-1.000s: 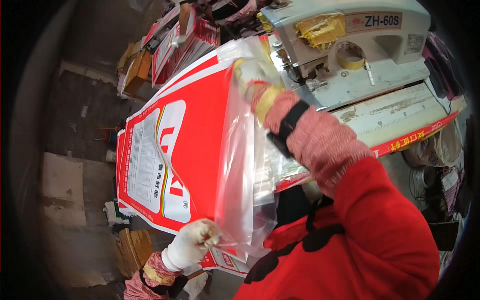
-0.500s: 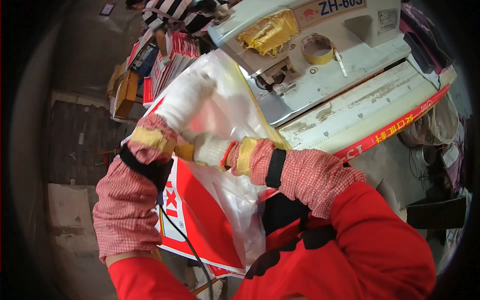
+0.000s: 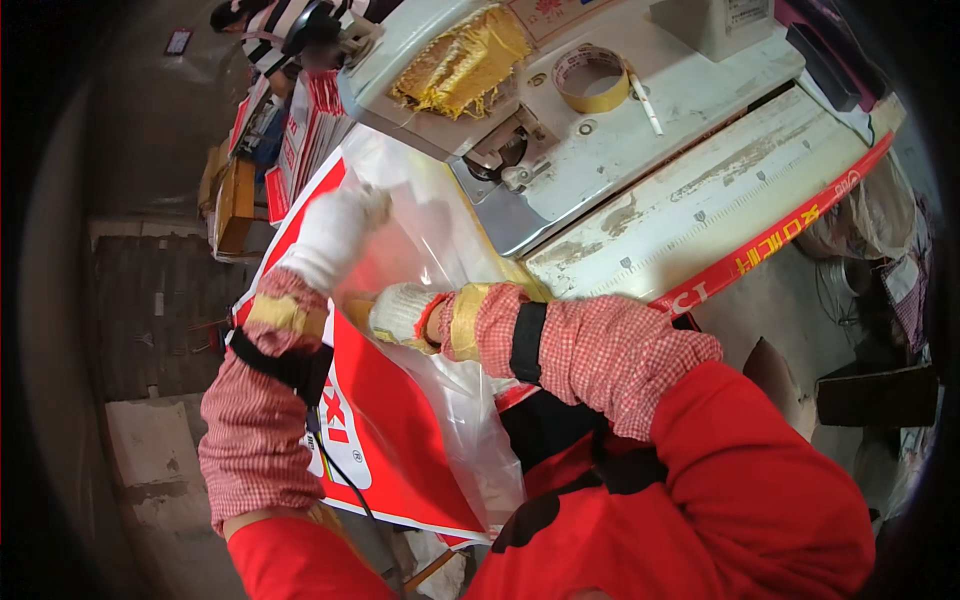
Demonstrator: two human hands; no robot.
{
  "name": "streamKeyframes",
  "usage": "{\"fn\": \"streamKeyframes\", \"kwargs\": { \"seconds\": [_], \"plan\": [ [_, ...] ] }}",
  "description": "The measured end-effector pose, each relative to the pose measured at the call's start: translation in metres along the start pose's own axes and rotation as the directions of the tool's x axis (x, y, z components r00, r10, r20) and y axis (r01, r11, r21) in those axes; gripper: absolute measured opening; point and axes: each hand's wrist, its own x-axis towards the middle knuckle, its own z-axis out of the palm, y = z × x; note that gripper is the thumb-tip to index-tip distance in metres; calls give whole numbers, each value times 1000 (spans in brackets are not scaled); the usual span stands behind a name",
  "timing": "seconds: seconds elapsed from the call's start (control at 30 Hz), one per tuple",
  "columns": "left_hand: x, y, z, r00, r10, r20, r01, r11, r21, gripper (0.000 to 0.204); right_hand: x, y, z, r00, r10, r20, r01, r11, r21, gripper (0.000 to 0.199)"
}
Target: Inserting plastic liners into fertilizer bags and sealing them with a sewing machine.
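Note:
A large red-and-white printed bag (image 3: 400,425) with a clear plastic liner (image 3: 455,390) lies in front of me, its far part reaching the sewing machine's end. My left hand (image 3: 335,235), in a white glove, is over the far left part of the bag with curled fingers. Below it and to the right, my right hand (image 3: 402,315), gloved too, is closed against the bag and liner. Its fingertips are turned away, so what either hand grips is hidden. Checked sleeve covers with yellow tape wrap both forearms.
The pale machine (image 3: 640,110) fills the upper right, bearing a yellow cloth pad (image 3: 465,65), a tape roll (image 3: 590,80) and a white stick (image 3: 645,103). Its white ledge (image 3: 690,210) runs rightward. Stacked printed bags (image 3: 300,135) and a person in stripes (image 3: 275,30) are at upper left.
My view has shifted, so the machine sits farther left. My left hand has drawn back toward me, its fingers more curled. The bag's far end has come left and nearer.

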Motion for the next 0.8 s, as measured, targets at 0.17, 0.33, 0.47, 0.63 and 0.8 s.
{"fn": "streamKeyframes", "kwargs": {
  "seconds": [0.17,0.33,0.47,0.63,0.8],
  "plan": [
    [2,-15,2,934,-333,-127,353,913,204,9,-4,-3,-6,991,87,102,-101,985,142,49],
    [6,-32,22,860,-295,-416,468,781,414,13,17,-21,8,903,284,323,-321,945,65,41],
    [36,-40,53,737,-653,-174,674,729,120,20,22,9,63,883,-119,454,376,759,-532,18],
    [14,-45,-17,862,-490,-133,507,828,240,20,-31,-23,75,719,-35,694,212,962,-171,42],
    [19,-83,-143,831,-462,-310,553,746,371,20,-112,-28,105,909,-7,418,-52,990,130,43]
  ]
}}
